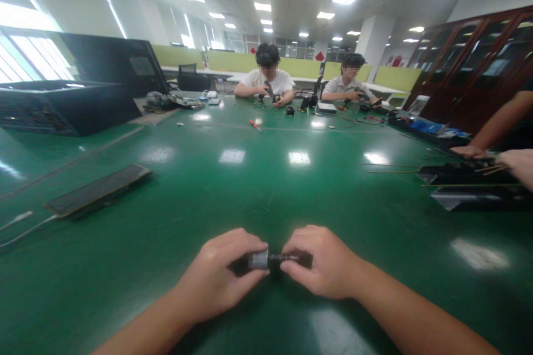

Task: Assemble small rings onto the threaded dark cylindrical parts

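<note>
Just above the green table, a small cylindrical part [260, 259] with a silver-grey body and a thin dark shaft lies level between my hands. It looks like a small motor, but its exact kind is unclear. My left hand [222, 269] is closed around the grey body, thumb below and fingers above. From the other side, my right hand [327, 263] pinches the dark shaft [277, 258] between thumb and fingers. The shaft's far end runs into the shadow of my right palm, and the body's left end is partly hidden by my left hand.
The glossy green table [258, 188] stretches ahead. A dark flat bar with a white cable [100, 188] lies left, near a large black case [70, 105]. A red screwdriver [254, 125] lies farther off. Two people work opposite; another person's hands touch black trays [470, 198] at right.
</note>
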The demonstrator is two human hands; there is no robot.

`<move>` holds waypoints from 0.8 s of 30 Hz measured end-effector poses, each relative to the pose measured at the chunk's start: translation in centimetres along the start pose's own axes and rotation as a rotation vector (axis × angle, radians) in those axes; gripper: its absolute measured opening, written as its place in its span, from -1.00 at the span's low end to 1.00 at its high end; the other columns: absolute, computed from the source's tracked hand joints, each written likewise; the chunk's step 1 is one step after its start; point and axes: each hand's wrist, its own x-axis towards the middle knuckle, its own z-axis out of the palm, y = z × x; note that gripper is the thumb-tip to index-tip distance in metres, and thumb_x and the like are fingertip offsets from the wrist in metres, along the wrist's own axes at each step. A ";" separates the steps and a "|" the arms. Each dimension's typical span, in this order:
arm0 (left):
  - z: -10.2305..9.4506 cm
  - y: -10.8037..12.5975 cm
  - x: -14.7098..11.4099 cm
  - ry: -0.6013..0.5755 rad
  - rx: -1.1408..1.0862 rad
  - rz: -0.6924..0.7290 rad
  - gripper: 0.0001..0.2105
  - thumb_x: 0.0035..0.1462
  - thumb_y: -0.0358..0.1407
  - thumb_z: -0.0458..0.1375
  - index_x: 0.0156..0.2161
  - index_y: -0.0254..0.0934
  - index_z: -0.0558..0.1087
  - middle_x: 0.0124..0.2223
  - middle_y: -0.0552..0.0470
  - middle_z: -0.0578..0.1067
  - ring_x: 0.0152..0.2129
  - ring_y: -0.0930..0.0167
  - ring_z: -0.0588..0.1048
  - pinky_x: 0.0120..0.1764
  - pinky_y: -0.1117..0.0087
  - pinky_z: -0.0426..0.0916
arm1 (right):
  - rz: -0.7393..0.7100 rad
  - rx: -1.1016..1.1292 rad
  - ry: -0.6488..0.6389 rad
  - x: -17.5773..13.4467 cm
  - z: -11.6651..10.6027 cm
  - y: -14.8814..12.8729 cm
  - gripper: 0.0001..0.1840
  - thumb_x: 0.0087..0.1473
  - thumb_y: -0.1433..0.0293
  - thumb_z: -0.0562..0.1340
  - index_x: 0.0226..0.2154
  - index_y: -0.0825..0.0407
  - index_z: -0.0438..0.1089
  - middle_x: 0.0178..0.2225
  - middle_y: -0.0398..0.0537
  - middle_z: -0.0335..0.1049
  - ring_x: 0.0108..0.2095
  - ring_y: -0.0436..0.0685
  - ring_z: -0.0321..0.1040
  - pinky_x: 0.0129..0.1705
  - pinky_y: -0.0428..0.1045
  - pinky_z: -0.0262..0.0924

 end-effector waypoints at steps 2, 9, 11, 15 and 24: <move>0.0 -0.1 0.0 0.004 0.003 0.006 -0.77 0.11 -0.38 0.31 -0.10 -0.20 0.52 -0.25 0.05 0.59 -0.33 0.45 0.55 -0.24 0.45 0.45 | -0.001 0.001 0.001 0.0 0.0 0.0 -0.88 0.14 0.34 0.28 -0.34 0.05 0.49 -0.44 -0.11 0.46 -0.42 0.07 0.34 -0.30 -0.03 0.11; 0.0 -0.3 -0.1 0.015 0.012 0.025 -0.77 0.11 -0.38 0.31 -0.09 -0.21 0.51 -0.24 0.04 0.60 -0.33 0.44 0.55 -0.24 0.44 0.45 | 0.006 0.007 -0.008 -0.1 -0.1 0.0 -0.88 0.15 0.33 0.28 -0.33 0.05 0.49 -0.45 -0.12 0.45 -0.42 0.06 0.33 -0.29 -0.03 0.11; 0.0 -0.3 -0.1 0.020 0.012 0.023 -0.76 0.11 -0.38 0.32 -0.09 -0.20 0.51 -0.24 0.05 0.60 -0.32 0.44 0.55 -0.23 0.44 0.45 | 0.008 0.007 -0.007 -0.1 -0.1 0.0 -0.89 0.14 0.34 0.28 -0.34 0.05 0.48 -0.45 -0.13 0.44 -0.43 0.06 0.32 -0.30 -0.03 0.11; -0.1 -0.3 0.0 0.032 0.013 0.021 -0.77 0.11 -0.38 0.31 -0.10 -0.20 0.52 -0.24 0.04 0.60 -0.32 0.44 0.56 -0.23 0.45 0.46 | 0.006 0.005 -0.002 0.0 -0.2 0.0 -0.89 0.14 0.34 0.28 -0.34 0.04 0.48 -0.46 -0.13 0.44 -0.43 0.06 0.33 -0.30 -0.03 0.11; -0.3 -0.1 0.2 0.042 0.018 0.018 -0.79 0.10 -0.38 0.31 -0.12 -0.23 0.54 -0.24 0.01 0.61 -0.33 0.42 0.57 -0.23 0.44 0.48 | 0.005 -0.020 0.004 0.0 -0.4 0.0 -0.90 0.15 0.35 0.27 -0.34 0.03 0.47 -0.44 -0.14 0.45 -0.43 0.06 0.33 -0.30 -0.02 0.12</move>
